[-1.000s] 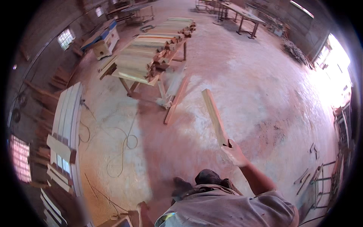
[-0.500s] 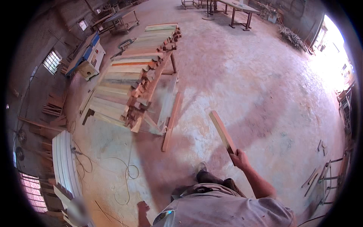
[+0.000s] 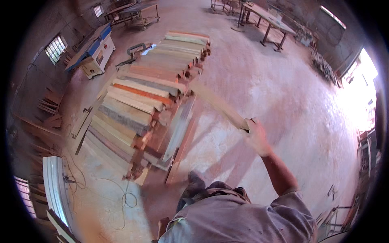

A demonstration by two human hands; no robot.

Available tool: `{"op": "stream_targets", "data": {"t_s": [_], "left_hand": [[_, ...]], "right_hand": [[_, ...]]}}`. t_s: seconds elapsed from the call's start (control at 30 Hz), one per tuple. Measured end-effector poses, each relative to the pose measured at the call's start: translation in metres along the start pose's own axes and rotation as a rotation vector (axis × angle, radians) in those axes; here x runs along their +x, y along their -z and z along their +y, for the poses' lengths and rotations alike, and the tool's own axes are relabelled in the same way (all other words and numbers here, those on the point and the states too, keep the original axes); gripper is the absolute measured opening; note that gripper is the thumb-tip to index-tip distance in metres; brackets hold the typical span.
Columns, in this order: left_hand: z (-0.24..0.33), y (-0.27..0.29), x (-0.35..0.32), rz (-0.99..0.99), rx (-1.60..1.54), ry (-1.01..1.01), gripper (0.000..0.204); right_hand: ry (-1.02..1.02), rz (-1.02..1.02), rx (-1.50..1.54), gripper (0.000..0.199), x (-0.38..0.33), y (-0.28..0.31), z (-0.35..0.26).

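Observation:
My right hand (image 3: pixel 256 135) is closed around the near end of a long wooden board (image 3: pixel 223 106). The arm is stretched forward, and the board slants away to the left. Its far end overlaps the right edge of a row of wooden boards (image 3: pixel 137 104) in view; whether it touches them I cannot tell. These boards lie side by side on a low wooden stand, their ends uneven along the right side. Low beside my body, my left hand (image 3: pixel 163 224) shows only in part, its fingers unclear.
A clamp (image 3: pixel 135 49) lies by the row's far left side. One long plank (image 3: pixel 183 148) leans along the stand's right side. A blue-topped machine (image 3: pixel 97 52) stands at left, worktables (image 3: pixel 265 18) at the back. Cable (image 3: pixel 127 198) loops across the floor near pale stacked panels (image 3: pixel 54 190).
My right hand has moved forward, swinging the board's far end left to the row. The view has shifted closer to the stand. My left hand is now more hidden against my body.

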State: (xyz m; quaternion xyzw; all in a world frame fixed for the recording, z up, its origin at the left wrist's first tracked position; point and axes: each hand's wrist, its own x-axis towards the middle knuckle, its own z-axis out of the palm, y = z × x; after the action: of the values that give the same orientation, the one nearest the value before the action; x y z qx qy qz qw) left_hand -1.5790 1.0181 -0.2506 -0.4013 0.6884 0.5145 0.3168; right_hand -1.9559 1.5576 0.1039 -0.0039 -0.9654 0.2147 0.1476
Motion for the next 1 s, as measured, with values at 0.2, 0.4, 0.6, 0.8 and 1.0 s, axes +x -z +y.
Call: {"op": "stream_targets", "data": {"t_s": [0.2, 0.4, 0.6, 0.8, 1.0], "left_hand": [[0.116, -0.002, 0.031, 0.156, -0.349, 0.067, 0.020], [0.168, -0.029, 0.023, 0.371, -0.575, 0.148, 0.019], [0.229, -0.115, -0.033, 0.482, -0.692, 0.305, 0.019], [0.309, -0.207, -0.056, 0.439, -0.718, 0.416, 0.018], [0.362, -0.246, -0.048, 0.427, -0.741, 0.428, 0.018]], "right_hand": [[0.085, -0.030, -0.026, 0.041, 0.167, -0.045, 0.011], [0.139, -0.073, -0.075, 0.036, 0.386, -0.092, 0.005], [0.257, -0.139, -0.039, 0.037, 0.577, -0.184, 0.019], [0.369, -0.091, -0.093, 0.040, 0.670, -0.240, 0.049], [0.394, -0.071, -0.123, 0.039, 0.685, -0.251, 0.053]]}}
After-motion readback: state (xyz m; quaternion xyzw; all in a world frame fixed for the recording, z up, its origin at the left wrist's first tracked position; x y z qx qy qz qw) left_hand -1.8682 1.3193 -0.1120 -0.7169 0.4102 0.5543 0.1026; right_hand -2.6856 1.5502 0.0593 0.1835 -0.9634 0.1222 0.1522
